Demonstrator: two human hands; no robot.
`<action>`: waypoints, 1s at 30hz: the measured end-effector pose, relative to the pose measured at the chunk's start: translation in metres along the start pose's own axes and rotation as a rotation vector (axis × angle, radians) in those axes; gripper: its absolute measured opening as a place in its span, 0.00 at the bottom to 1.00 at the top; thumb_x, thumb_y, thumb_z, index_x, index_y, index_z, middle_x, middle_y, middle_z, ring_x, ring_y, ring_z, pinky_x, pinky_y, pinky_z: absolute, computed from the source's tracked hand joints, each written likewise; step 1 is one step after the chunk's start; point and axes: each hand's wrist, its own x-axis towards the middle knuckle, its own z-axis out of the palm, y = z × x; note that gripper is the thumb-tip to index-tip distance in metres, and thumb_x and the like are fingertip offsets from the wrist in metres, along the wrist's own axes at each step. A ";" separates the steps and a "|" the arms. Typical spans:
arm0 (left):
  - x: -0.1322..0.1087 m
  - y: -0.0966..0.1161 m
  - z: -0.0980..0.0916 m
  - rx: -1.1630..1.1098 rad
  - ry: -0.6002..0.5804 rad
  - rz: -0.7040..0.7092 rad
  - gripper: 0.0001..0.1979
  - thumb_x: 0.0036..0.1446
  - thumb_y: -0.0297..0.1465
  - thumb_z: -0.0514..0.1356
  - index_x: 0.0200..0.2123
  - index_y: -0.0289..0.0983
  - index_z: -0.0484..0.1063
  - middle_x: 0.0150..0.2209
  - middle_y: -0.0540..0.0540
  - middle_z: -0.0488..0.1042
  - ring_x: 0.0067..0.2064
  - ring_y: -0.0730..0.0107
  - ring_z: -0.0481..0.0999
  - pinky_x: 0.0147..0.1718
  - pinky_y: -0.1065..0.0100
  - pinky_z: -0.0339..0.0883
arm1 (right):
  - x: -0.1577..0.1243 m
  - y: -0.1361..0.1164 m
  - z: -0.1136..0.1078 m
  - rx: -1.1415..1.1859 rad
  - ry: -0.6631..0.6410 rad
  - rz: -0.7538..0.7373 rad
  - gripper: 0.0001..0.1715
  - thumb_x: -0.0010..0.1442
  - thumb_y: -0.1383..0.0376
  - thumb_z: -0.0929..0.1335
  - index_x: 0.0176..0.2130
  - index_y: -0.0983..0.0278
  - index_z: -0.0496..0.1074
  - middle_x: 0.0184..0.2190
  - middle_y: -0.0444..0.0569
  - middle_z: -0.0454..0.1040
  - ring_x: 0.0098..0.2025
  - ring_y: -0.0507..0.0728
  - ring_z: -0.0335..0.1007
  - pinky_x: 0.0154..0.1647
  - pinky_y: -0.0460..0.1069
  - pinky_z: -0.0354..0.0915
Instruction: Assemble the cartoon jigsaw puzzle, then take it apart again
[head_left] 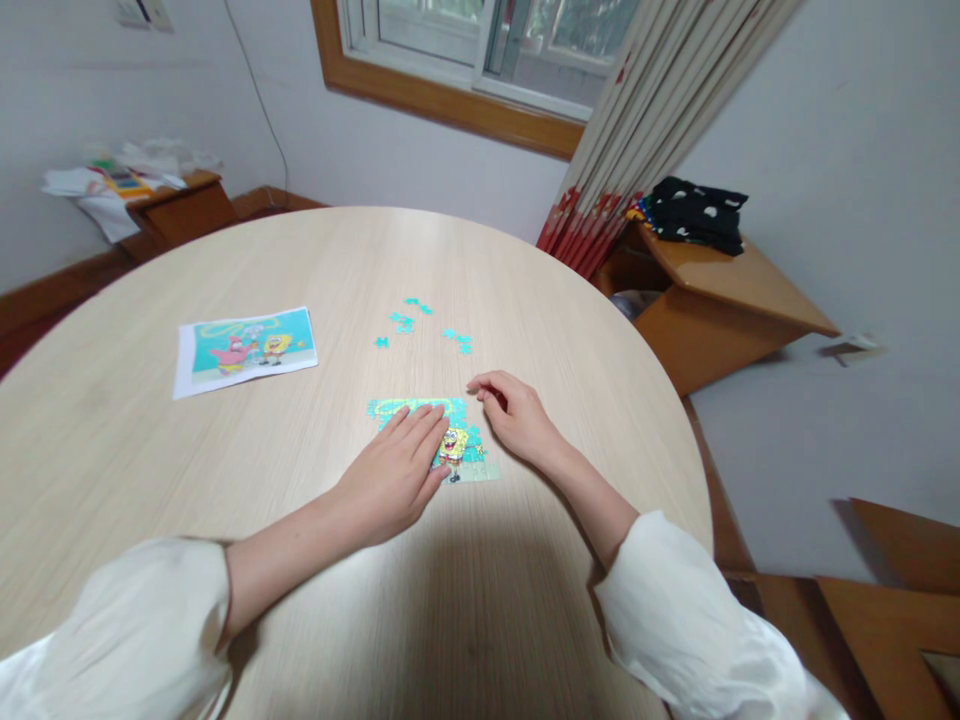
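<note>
A partly assembled jigsaw puzzle (474, 470) with a yellow cartoon figure on a turquoise ground lies in front of me. Flat across its left and middle part rests my left hand (397, 465), fingers stretched out, hiding much of the picture. My right hand (517, 415) is just off the puzzle's upper right edge. Its fingers are bent, with thumb and index tips close together; anything between them is too small or hidden to make out. Beyond both hands, several loose turquoise puzzle pieces (403, 323) are scattered, some farther right (463, 345).
A printed reference picture (304, 350) on white paper lies to the left on the round wooden table (360, 260). Past the table's right edge stands a wooden cabinet (720, 290) with dark cloth (697, 215) on top. A curtain (637, 100) hangs by the window.
</note>
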 end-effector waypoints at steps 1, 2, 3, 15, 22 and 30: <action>0.000 0.000 0.000 0.001 -0.001 0.000 0.25 0.67 0.38 0.43 0.59 0.27 0.60 0.62 0.33 0.61 0.64 0.53 0.58 0.62 0.49 0.52 | 0.000 0.000 0.000 0.001 0.002 0.000 0.12 0.59 0.73 0.59 0.36 0.63 0.70 0.35 0.48 0.74 0.38 0.54 0.69 0.41 0.50 0.64; 0.000 0.000 0.000 0.003 -0.002 -0.001 0.25 0.67 0.38 0.44 0.59 0.28 0.60 0.62 0.33 0.61 0.64 0.53 0.58 0.62 0.49 0.52 | 0.000 0.000 0.000 0.003 0.005 -0.002 0.12 0.59 0.73 0.59 0.36 0.63 0.70 0.35 0.48 0.73 0.38 0.54 0.69 0.41 0.50 0.64; 0.000 0.000 0.000 0.005 -0.005 -0.002 0.25 0.67 0.38 0.44 0.59 0.27 0.60 0.62 0.32 0.61 0.64 0.53 0.58 0.62 0.50 0.52 | 0.000 -0.001 0.000 0.007 0.007 -0.007 0.12 0.59 0.73 0.59 0.36 0.63 0.70 0.35 0.48 0.73 0.38 0.54 0.69 0.41 0.50 0.64; 0.000 0.000 0.001 -0.005 -0.009 -0.001 0.26 0.67 0.37 0.44 0.59 0.24 0.60 0.62 0.30 0.61 0.64 0.51 0.58 0.62 0.49 0.52 | -0.001 -0.003 -0.003 -0.046 -0.120 -0.095 0.18 0.58 0.76 0.59 0.39 0.63 0.73 0.35 0.49 0.73 0.40 0.55 0.67 0.45 0.52 0.64; 0.000 -0.001 0.002 -0.011 0.013 0.006 0.26 0.67 0.38 0.43 0.60 0.27 0.59 0.62 0.32 0.61 0.64 0.53 0.58 0.62 0.48 0.51 | -0.001 -0.002 -0.002 -0.040 -0.140 -0.090 0.17 0.57 0.77 0.59 0.36 0.63 0.73 0.34 0.49 0.73 0.40 0.54 0.68 0.44 0.52 0.63; -0.002 -0.001 0.003 -0.027 0.028 0.006 0.25 0.67 0.38 0.43 0.61 0.30 0.56 0.63 0.33 0.60 0.65 0.53 0.57 0.62 0.48 0.52 | 0.000 -0.001 -0.001 0.032 -0.066 -0.036 0.13 0.61 0.73 0.59 0.39 0.63 0.69 0.35 0.48 0.73 0.39 0.53 0.69 0.41 0.49 0.64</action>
